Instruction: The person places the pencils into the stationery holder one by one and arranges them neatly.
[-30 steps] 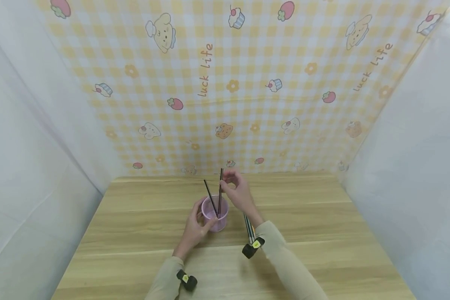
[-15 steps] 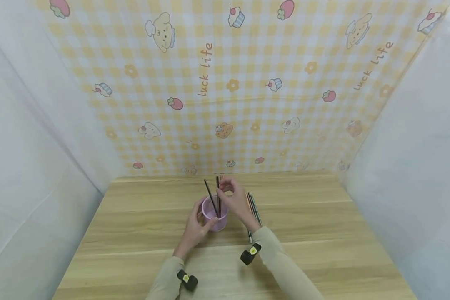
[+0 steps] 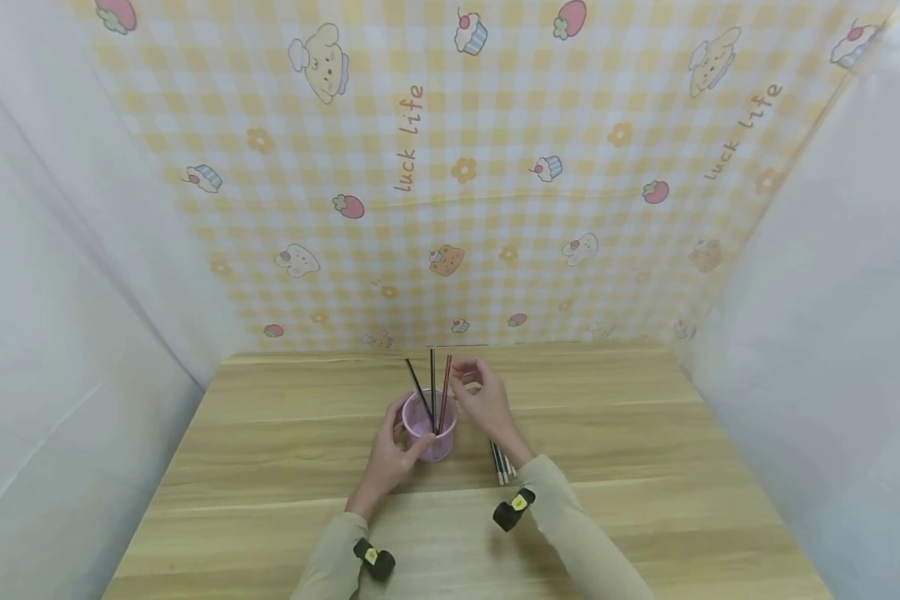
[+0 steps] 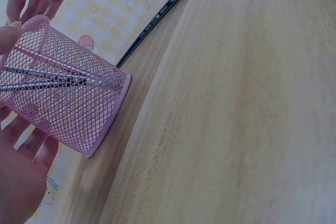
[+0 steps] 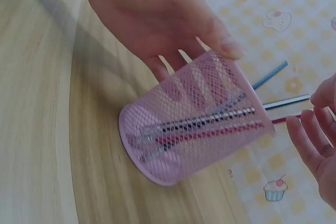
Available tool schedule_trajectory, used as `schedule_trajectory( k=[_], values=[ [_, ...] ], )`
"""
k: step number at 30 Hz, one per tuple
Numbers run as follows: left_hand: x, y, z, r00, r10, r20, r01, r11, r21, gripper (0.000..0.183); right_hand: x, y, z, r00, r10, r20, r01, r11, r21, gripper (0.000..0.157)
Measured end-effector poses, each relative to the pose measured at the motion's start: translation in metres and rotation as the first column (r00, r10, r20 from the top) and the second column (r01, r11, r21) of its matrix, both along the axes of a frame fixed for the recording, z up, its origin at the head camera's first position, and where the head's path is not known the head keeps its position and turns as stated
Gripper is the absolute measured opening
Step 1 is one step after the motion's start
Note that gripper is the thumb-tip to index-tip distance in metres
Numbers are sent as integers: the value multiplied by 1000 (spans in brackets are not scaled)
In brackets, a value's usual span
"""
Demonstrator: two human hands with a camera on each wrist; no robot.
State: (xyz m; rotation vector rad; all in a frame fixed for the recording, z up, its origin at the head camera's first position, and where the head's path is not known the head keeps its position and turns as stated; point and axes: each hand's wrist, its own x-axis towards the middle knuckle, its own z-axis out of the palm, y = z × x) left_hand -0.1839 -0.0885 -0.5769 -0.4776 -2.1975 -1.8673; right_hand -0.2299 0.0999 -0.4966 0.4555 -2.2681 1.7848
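Observation:
A pink mesh pencil cup (image 3: pixel 433 450) stands upright on the wooden table, and my left hand (image 3: pixel 388 462) grips its side with the thumb at the rim. Three pencils lean in it: a dark one (image 3: pixel 417 383) tilted left, another dark one (image 3: pixel 432 372) nearly upright, and a red one (image 3: pixel 446 382) tilted right. My right hand (image 3: pixel 486 404) is just right of the red pencil, its fingers loosely bent and apparently holding nothing. In the right wrist view those fingertips (image 5: pixel 295 129) lie close to the pencils' upper ends; whether they touch cannot be told.
Several loose pencils (image 3: pixel 501 471) lie on the table under my right wrist, partly hidden by it. One dark blue pencil (image 4: pixel 157 18) shows behind the cup in the left wrist view. A yellow checked cloth (image 3: pixel 465 217) hangs behind the table (image 3: pixel 270 450).
My right hand has let go of the pencils it held over the cup and drawn a little to the right. A dark and a red pencil now lean apart there. The left hand stays put.

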Motion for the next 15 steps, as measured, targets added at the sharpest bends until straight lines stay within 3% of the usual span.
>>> schedule_trajectory(
  k=[10, 15],
  values=[
    [2, 0, 2, 1000, 17, 1, -17, 1000, -17, 77, -10, 29, -11, 996, -93, 6, 92, 994, 60, 23],
    [7, 3, 13, 1000, 13, 7, -13, 1000, 0, 78, -13, 44, -16, 990, -136, 30, 130, 982, 135, 24]
  ],
)
